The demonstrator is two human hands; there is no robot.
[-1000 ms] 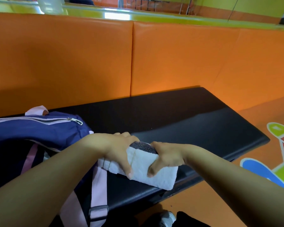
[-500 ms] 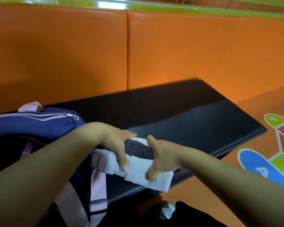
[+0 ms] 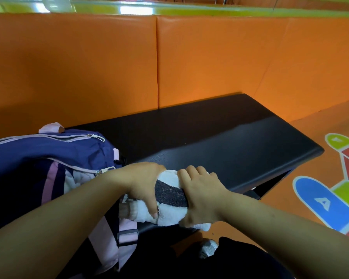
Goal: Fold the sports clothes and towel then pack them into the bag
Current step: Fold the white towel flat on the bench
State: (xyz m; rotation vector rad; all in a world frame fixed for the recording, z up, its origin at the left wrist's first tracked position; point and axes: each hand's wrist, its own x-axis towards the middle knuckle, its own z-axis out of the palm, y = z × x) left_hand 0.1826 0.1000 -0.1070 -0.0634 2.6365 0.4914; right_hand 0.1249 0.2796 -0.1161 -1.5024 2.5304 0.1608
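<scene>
A folded white towel (image 3: 169, 215) with a dark grey band (image 3: 169, 193) is held just above the front edge of the black bench (image 3: 220, 141). My left hand (image 3: 143, 182) grips its left end, thumb underneath. My right hand (image 3: 201, 195) grips its right end, fingers curled over the top. A navy blue bag (image 3: 48, 150) with pink trim and straps lies at the left on the bench; its main zip is open and some white cloth (image 3: 73, 181) shows inside. The towel's left end is next to the bag's opening.
Orange padded panels (image 3: 210, 61) back the bench. The orange floor at the right has coloured hopscotch shapes (image 3: 318, 200). A grey shoe (image 3: 209, 247) and dark trousers show below the bench edge. The right half of the bench carries nothing.
Both hands have lifted and rolled the towel tighter and shifted it slightly left toward the bag's opening. The right hand's fingers now wrap over the top.
</scene>
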